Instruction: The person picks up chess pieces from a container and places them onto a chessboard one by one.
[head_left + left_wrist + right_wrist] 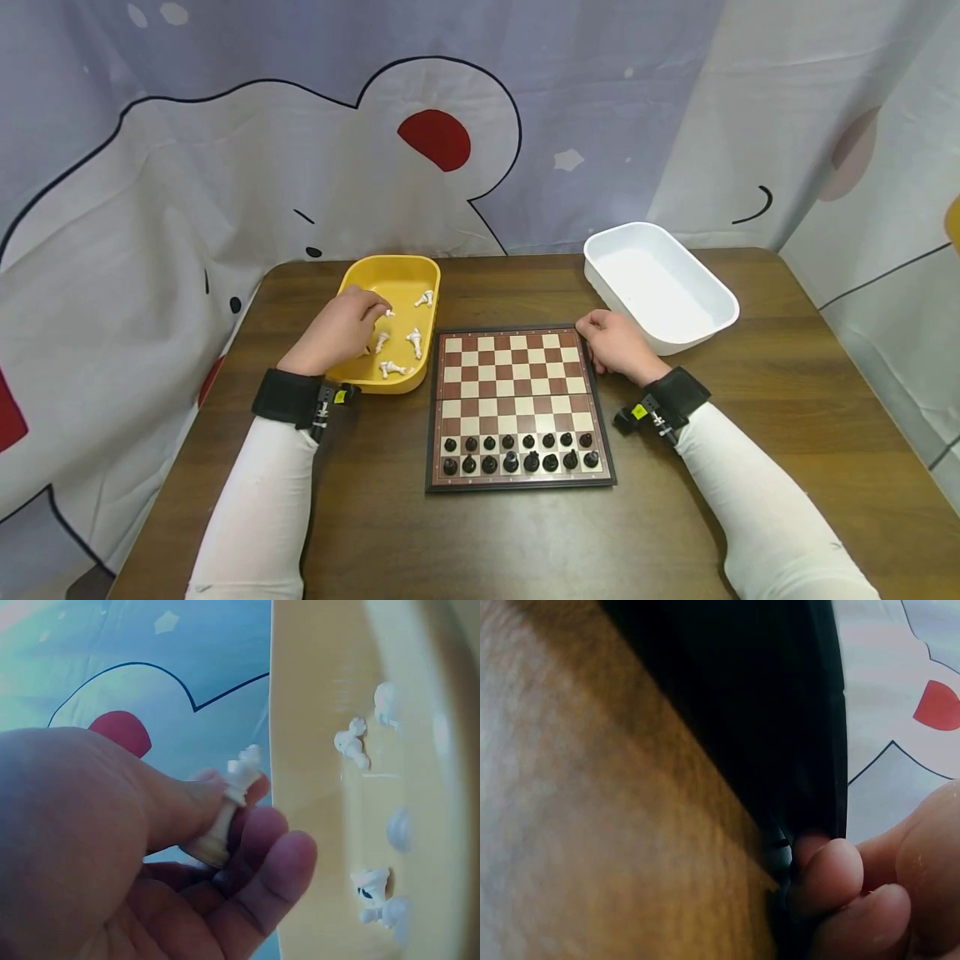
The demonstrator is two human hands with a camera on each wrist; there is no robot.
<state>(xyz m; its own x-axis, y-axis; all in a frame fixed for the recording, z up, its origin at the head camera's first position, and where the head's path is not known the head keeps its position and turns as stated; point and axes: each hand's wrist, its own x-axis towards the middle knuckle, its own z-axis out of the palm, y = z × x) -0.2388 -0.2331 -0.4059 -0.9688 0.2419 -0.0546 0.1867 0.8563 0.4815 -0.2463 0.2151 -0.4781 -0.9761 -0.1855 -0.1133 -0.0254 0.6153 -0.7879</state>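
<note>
In the left wrist view my left hand (172, 847) pinches a white chess king (225, 814) between thumb and fingers. The head view shows this left hand (341, 327) over the yellow tray (397, 260), where several white chess pieces (415, 342) lie on their sides. To the tray's right is the chessboard (513, 387), with black chess pieces (511, 462) upright in two rows along its near side. At the far right corner, my right hand (618, 343) grips the board's edge, fingers (831, 874) curled against the dark side.
A white tray (663, 279) stands at the back right, close beyond my right hand. The brown wooden table (517, 550) carries everything. A printed curtain (570, 108) hangs behind its far edge. Each wrist wears a black strap with a small camera.
</note>
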